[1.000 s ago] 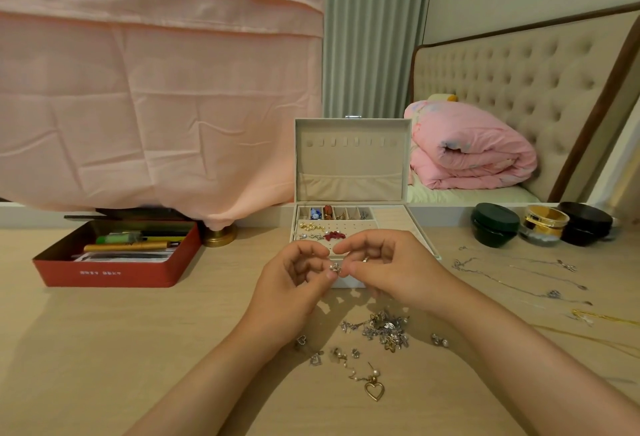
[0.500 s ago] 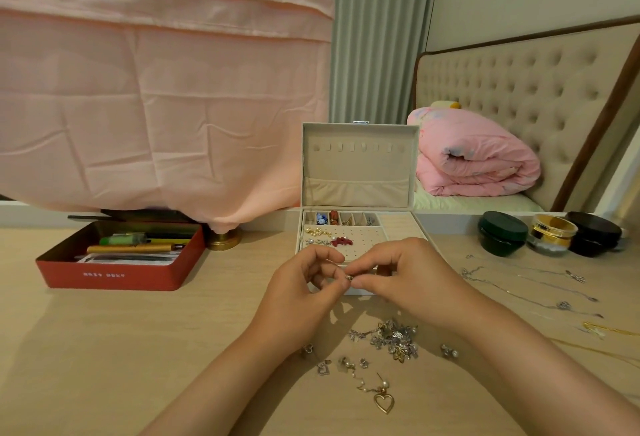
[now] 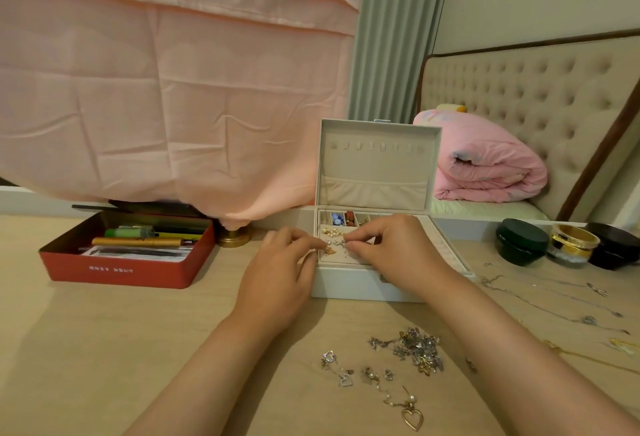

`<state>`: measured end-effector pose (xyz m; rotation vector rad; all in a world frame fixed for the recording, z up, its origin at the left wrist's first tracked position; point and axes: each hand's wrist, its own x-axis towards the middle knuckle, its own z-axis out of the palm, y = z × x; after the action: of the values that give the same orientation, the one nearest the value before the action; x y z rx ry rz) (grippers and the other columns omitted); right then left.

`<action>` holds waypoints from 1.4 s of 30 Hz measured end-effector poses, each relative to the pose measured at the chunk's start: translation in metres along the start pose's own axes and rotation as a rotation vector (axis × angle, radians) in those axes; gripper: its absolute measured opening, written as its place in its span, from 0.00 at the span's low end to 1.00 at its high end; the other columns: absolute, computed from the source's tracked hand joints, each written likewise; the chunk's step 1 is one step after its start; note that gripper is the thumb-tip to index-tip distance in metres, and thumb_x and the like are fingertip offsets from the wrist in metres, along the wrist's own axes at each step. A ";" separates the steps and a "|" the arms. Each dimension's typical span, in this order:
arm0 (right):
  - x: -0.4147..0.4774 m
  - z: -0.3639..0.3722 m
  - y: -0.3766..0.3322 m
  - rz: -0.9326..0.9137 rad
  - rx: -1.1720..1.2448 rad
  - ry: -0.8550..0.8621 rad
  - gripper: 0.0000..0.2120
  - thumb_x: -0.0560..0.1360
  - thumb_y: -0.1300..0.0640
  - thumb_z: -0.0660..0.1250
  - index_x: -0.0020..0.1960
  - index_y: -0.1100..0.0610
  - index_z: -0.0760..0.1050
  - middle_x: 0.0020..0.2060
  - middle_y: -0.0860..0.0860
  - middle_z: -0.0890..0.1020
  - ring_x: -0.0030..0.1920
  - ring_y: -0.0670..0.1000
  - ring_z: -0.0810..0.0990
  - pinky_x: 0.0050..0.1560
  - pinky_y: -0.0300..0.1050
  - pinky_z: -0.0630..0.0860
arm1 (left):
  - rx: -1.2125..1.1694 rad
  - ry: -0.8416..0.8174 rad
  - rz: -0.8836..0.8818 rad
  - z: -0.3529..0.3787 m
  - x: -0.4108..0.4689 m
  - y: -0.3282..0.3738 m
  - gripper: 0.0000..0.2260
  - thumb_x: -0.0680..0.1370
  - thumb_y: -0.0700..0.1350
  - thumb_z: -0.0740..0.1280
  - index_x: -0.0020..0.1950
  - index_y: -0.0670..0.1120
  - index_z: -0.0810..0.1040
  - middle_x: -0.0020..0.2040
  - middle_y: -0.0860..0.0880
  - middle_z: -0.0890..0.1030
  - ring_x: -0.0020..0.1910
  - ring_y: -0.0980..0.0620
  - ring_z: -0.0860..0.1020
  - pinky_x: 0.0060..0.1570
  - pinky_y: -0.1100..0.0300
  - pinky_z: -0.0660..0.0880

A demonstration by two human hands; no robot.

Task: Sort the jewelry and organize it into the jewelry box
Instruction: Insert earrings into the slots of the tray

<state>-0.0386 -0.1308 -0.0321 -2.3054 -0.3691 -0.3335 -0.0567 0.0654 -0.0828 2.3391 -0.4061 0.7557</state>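
Pinching tiny piece point(image 3: 337, 243) between left hand point(image 3: 277, 273), right hand point(image 3: 393, 252) over jewelry box point(image 3: 349, 285); piece's kind unreadable

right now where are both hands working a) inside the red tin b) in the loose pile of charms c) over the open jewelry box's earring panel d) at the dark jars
C: the left hand and right hand pinch a small silver piece over the pierced panel of the open jewelry box.

Single head view, looking forward and down, close over table point(image 3: 104, 338)
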 end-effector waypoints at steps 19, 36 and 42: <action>0.005 0.010 0.006 -0.216 -0.396 0.000 0.05 0.76 0.52 0.73 0.49 0.47 0.87 0.45 0.44 0.85 0.48 0.48 0.82 0.48 0.50 0.79 | -0.051 -0.020 -0.017 0.012 0.003 0.000 0.08 0.82 0.49 0.62 0.56 0.56 0.80 0.54 0.58 0.73 0.56 0.58 0.69 0.54 0.55 0.71; -0.008 -0.030 -0.009 -0.136 -0.215 -0.012 0.07 0.77 0.55 0.69 0.50 0.45 0.84 0.45 0.41 0.81 0.40 0.32 0.75 0.43 0.34 0.69 | -0.023 -0.118 -0.020 -0.019 0.008 0.019 0.02 0.79 0.50 0.64 0.50 0.56 0.75 0.45 0.59 0.76 0.44 0.59 0.73 0.40 0.59 0.70; -0.049 -0.021 -0.034 -0.096 -0.341 -0.449 0.04 0.74 0.49 0.73 0.48 0.42 0.84 0.43 0.37 0.83 0.43 0.38 0.80 0.49 0.42 0.78 | 0.035 -0.794 -0.098 -0.051 0.019 0.039 0.03 0.75 0.48 0.69 0.46 0.52 0.83 0.41 0.55 0.82 0.35 0.61 0.77 0.37 0.66 0.73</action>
<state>-0.0990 -0.1311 -0.0125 -2.6991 -0.6910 0.0920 -0.0805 0.0677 -0.0203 2.5905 -0.5998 -0.2528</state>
